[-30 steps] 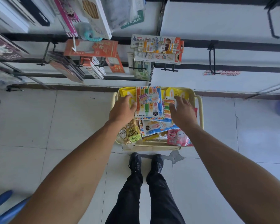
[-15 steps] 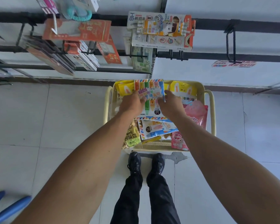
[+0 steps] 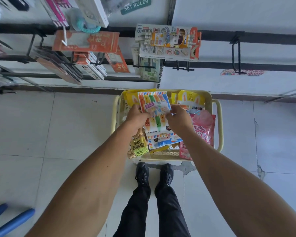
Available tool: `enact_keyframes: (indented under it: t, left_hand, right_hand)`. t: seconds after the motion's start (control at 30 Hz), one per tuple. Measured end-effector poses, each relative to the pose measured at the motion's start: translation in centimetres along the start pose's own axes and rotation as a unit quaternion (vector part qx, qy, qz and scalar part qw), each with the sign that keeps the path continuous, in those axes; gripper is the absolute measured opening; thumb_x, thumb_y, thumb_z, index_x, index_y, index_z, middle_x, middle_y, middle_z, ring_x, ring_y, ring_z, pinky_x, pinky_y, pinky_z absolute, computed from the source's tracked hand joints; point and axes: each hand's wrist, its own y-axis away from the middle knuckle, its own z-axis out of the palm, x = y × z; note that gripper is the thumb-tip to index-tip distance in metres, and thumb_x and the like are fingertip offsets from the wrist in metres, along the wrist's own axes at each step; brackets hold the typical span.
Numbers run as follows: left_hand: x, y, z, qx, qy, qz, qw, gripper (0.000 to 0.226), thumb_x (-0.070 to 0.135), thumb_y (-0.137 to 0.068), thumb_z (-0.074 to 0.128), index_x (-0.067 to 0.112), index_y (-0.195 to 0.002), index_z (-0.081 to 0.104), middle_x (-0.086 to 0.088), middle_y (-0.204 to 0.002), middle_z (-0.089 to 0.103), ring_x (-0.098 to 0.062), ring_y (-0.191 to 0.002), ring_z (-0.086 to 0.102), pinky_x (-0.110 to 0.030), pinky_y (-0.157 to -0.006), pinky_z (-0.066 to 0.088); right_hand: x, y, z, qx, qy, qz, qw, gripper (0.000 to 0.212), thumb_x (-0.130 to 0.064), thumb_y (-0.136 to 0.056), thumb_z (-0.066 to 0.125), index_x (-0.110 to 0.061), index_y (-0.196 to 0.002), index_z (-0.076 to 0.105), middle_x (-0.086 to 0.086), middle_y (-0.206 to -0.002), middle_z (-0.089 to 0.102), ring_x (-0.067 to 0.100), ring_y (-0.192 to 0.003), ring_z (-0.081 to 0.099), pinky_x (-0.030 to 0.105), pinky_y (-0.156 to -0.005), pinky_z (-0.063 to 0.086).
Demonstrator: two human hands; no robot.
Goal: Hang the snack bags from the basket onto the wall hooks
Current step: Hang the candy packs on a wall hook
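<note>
Your two hands are over the yellow basket (image 3: pixel 219 120), which stands on the white tiled floor (image 3: pixel 58 134) just in front of your black shoes (image 3: pixel 142 173) and close to the wall. Your left hand (image 3: pixel 137 118) pinches the left edge of a striped pack (image 3: pixel 154 103) with coloured pencil figures printed on it, and your right hand (image 3: pixel 178 118) pinches its right edge, so the fingers of both hands are curled on the same pack. The pack is held above the other bags, at the far middle part of the basket, and its top edge points toward the wall. Under it there lie more bags: a pink bag (image 3: pixel 203 127) at the right side, a yellow-green bag (image 3: pixel 138 147) at the near left corner, a second striped pack (image 3: pixel 162 141) in the near middle, and yellow bags (image 3: pixel 190 100) at the far side. On the wall above the basket, black rails carry the wall hooks. An empty hook (image 3: pixel 237 53) hangs at the right, well apart from the basket, and two short empty hooks (image 3: pixel 183 67) are just under a hanging box of stationery (image 3: pixel 167 41). More hanging goods fill the hooks at the left. A blue object (image 3: pixel 10 223) is at the lower left corner; I cannot tell what it is.
</note>
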Motion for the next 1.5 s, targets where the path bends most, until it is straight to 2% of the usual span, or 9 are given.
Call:
enact_keyframes:
  t: [0.07,0.2,0.4,0.83,0.93,1.0,1.13,1.3,1.5]
  left_hand:
    - [0.0,0.2,-0.1,-0.007,0.052,-0.01,0.999,0.042,0.017,-0.083,0.08,0.017,-0.116,0.055,-0.001,-0.106,0.071,-0.019,-0.091,0.071,-0.043,-0.083,0.058]
    - [0.3,0.8,-0.5,-0.03,0.125,-0.016,0.992,0.034,0.009,-0.083,0.079,0.019,-0.108,0.058,-0.002,-0.104,0.074,-0.02,-0.09,0.073,-0.036,-0.07,0.057]
    - [0.7,2.8,-1.6,-0.073,0.209,-0.015,0.975,0.035,0.003,-0.086,0.073,0.009,-0.118,0.062,-0.006,-0.107,0.076,-0.021,-0.092,0.075,-0.037,-0.074,0.056]
    - [4.5,10.5,-3.2,-0.078,0.232,-0.016,0.969,0.035,0.014,-0.089,0.073,0.004,-0.12,0.062,-0.012,-0.116,0.072,-0.023,-0.105,0.069,-0.034,-0.085,0.056]
    - [4.8,12.3,-3.6,-0.046,0.127,0.004,0.991,0.062,0.025,-0.084,0.08,0.005,-0.135,0.05,-0.012,-0.127,0.065,-0.026,-0.112,0.065,-0.038,-0.089,0.056]
    - [5.4,13.4,-4.1,0.004,-0.083,0.068,0.994,0.09,0.038,-0.083,0.079,0.016,-0.153,0.027,-0.013,-0.153,0.038,-0.034,-0.128,0.053,-0.049,-0.104,0.049]
    - [8.8,18.4,-2.9,-0.012,-0.303,0.261,0.917,0.095,0.038,-0.09,0.071,0.025,-0.16,0.008,-0.009,-0.168,0.0,-0.03,-0.154,0.007,-0.046,-0.124,0.017]
    - [14.1,25.6,-0.4,-0.04,-0.3,0.431,0.85,0.094,0.035,-0.085,0.078,0.026,-0.158,0.02,-0.003,-0.164,0.024,-0.02,-0.15,0.022,-0.042,-0.122,0.022]
    - [17.4,32.7,2.2,-0.085,-0.263,0.418,0.865,0.079,0.028,-0.08,0.083,0.028,-0.148,0.041,-0.003,-0.116,0.068,-0.02,-0.107,0.065,-0.039,-0.093,0.051]
  right_hand:
    - [0.4,-0.3,-0.3,0.011,0.001,-0.009,1.0,0.038,-0.019,-0.098,0.055,-0.013,-0.136,0.052,-0.003,-0.116,0.061,0.012,-0.074,0.064,0.017,-0.057,0.05]
    - [0.4,-0.4,-1.1,-0.005,-0.018,0.0,1.0,0.051,-0.033,-0.097,0.058,-0.015,-0.143,0.046,0.001,-0.131,0.061,0.021,-0.112,0.06,0.041,-0.092,0.053]
    - [-0.2,0.3,-2.5,-0.063,-0.036,0.018,0.997,0.031,-0.046,-0.097,0.055,-0.022,-0.117,0.056,-0.001,-0.103,0.065,0.018,-0.087,0.063,0.026,-0.061,0.044]
    - [-5.1,8.0,-9.6,-0.073,-0.134,0.025,0.988,0.02,-0.019,-0.096,0.065,-0.006,-0.11,0.063,0.008,-0.082,0.067,0.008,-0.052,0.06,0.017,-0.049,0.049]
    - [-6.6,10.2,-11.7,-0.054,-0.06,-0.022,0.996,0.02,-0.021,-0.096,0.063,-0.011,-0.114,0.064,0.007,-0.086,0.069,0.011,-0.059,0.061,0.018,-0.048,0.047]
    - [-7.7,11.3,-13.5,-0.046,0.033,-0.072,0.996,0.018,-0.02,-0.097,0.061,-0.014,-0.113,0.065,0.008,-0.092,0.07,0.013,-0.064,0.059,0.019,-0.047,0.044]
    - [-10.5,15.0,-17.4,-0.067,0.159,-0.131,0.976,0.02,-0.024,-0.094,0.067,-0.017,-0.112,0.071,0.004,-0.101,0.069,0.021,-0.086,0.064,0.024,-0.067,0.051]
    - [-12.2,20.3,-22.8,-0.068,0.326,-0.184,0.925,0.021,-0.028,-0.089,0.07,-0.011,-0.102,0.073,0.001,-0.076,0.064,0.015,-0.065,0.058,0.027,-0.061,0.043]
    - [-12.6,25.9,-27.8,-0.026,0.329,-0.262,0.907,0.023,-0.036,-0.087,0.072,-0.015,-0.098,0.072,0.005,-0.085,0.064,0.014,-0.072,0.054,0.025,-0.06,0.037]
